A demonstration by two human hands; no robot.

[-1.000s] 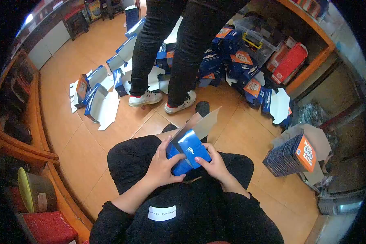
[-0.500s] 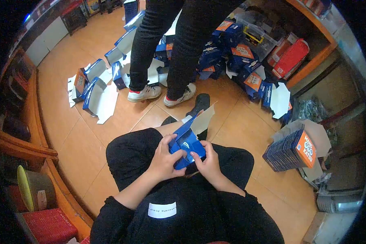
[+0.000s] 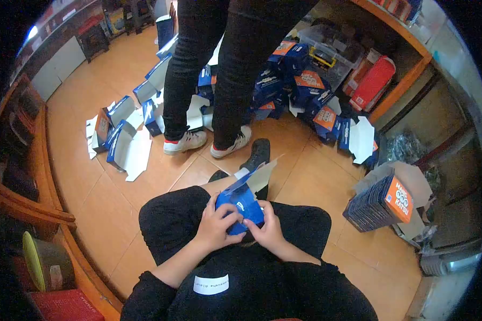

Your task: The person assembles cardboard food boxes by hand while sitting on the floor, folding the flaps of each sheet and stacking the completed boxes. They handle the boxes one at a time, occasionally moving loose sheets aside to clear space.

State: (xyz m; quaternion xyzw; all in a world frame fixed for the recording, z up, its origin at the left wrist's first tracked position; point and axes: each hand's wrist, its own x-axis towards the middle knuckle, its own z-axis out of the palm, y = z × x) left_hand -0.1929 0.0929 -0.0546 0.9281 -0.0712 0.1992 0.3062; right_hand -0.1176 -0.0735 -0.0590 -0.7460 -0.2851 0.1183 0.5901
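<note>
Over my crossed legs I hold a blue cardboard box point(image 3: 243, 202), its long flap standing up on the far side and showing a pale inner face. My left hand point(image 3: 217, 222) is closed around the box's left side, with fingers bent over its near face. On the right side, my right hand point(image 3: 265, 229) grips the near corner, thumb pressed on the panel. Both hands nearly meet at the near edge. Parts of the box's lower side are hidden behind my fingers.
A person in black trousers point(image 3: 198, 69) stands just ahead. Partly folded boxes point(image 3: 131, 144) lie left of them; a pile of blue-and-orange boxes point(image 3: 310, 80) is to the right. A stack of flat cartons point(image 3: 369, 206) stands at my right. A wooden cabinet point(image 3: 32, 198) borders the left.
The box's near panel looks flatter and more closed over than before. My left fingers have shifted on it. The whole view has tilted slightly.
</note>
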